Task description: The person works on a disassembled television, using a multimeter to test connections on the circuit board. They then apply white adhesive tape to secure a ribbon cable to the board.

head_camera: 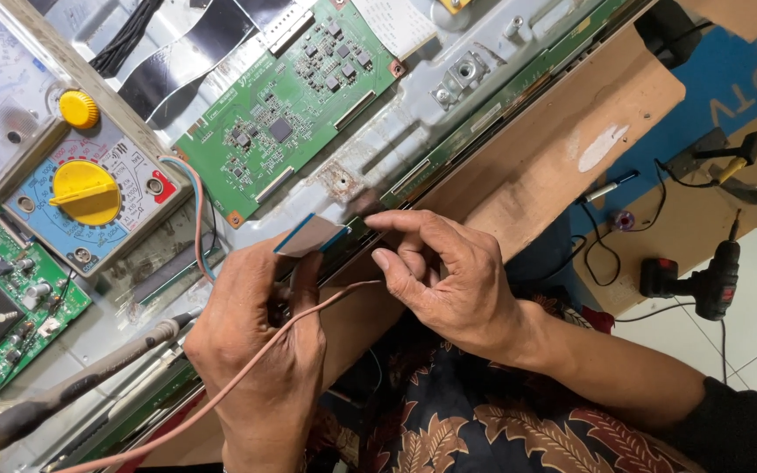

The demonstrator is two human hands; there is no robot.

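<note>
Head view: left hand [260,350] pinches flat cable [310,235]; right hand [435,271] fingertips on panel edge [449,153] (contact hidden).

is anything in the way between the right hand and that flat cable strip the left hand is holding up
Nothing visible. The right hand has its index fingertip at the board edge right beside the flat cable strip, which the left hand pinches. The pink wire crosses lower, over the left hand, not between them.
</note>
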